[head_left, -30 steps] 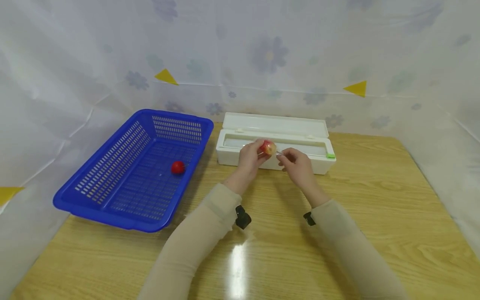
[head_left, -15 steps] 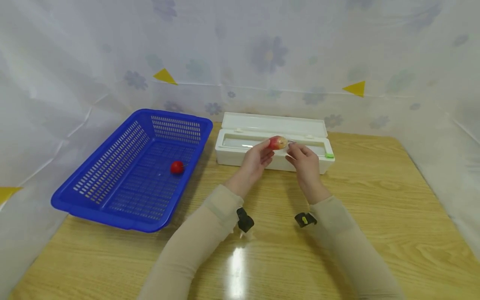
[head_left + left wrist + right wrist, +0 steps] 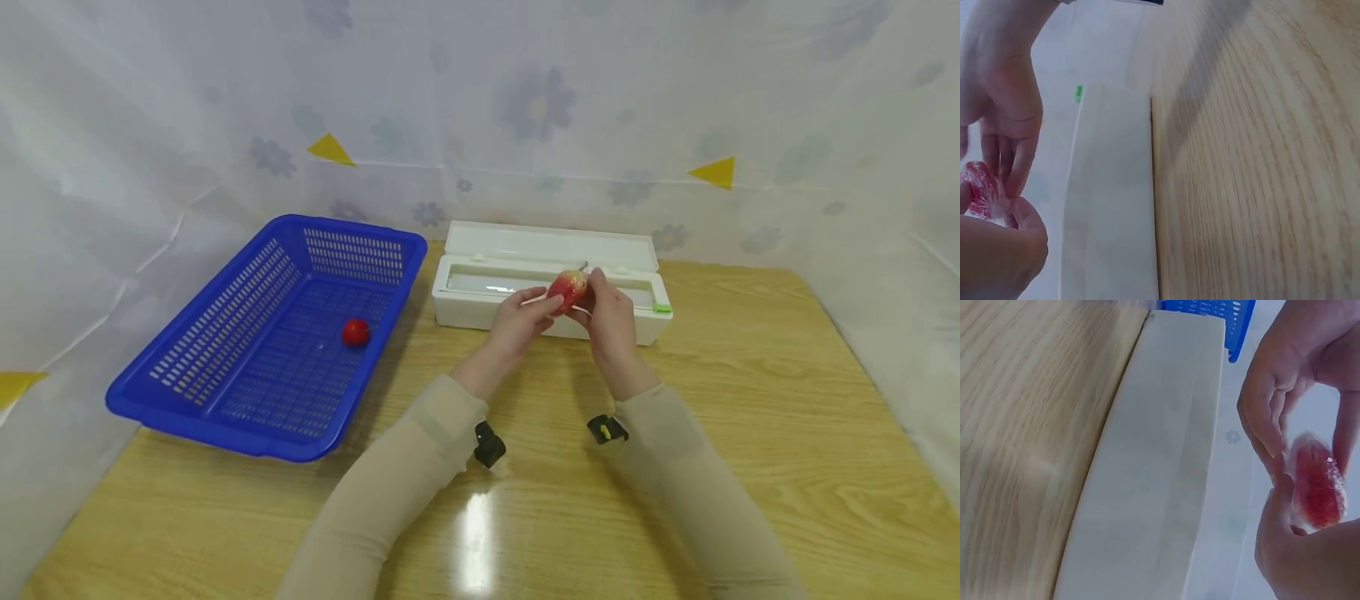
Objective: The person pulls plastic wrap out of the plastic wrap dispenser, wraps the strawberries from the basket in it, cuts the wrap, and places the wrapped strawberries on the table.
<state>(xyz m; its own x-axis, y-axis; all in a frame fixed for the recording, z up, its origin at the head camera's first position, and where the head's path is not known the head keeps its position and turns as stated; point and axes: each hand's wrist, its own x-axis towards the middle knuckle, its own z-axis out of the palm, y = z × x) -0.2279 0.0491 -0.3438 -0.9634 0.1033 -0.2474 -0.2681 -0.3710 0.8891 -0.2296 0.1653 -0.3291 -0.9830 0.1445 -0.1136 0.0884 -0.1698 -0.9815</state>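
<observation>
A red-and-yellow fruit (image 3: 567, 288) with a dark stem is wrapped in clear cling film, its stem end tilted up to the right. My left hand (image 3: 517, 323) grips its red lower end between thumb and fingers. At the upper end my right hand (image 3: 613, 321) pinches the cling film close to the stem. Both wrist views show the shiny wrap around the fruit (image 3: 1319, 484), with the two hands meeting beside it. Just behind the hands stands a long white box (image 3: 468, 312), its lid (image 3: 551, 243) raised and a green slider (image 3: 661, 307) at the right end.
To the left, a blue plastic basket (image 3: 262, 450) holds a small red fruit (image 3: 356, 332) with a stem. The wooden table (image 3: 757, 400) ends at a flower-patterned curtain (image 3: 536, 100) behind the box. A black wrist camera (image 3: 489, 445) sits under the left sleeve.
The fruit has shifted right and turned from lying sideways to stem end up. The right hand has come in closer against it, and the left hand has followed to the right.
</observation>
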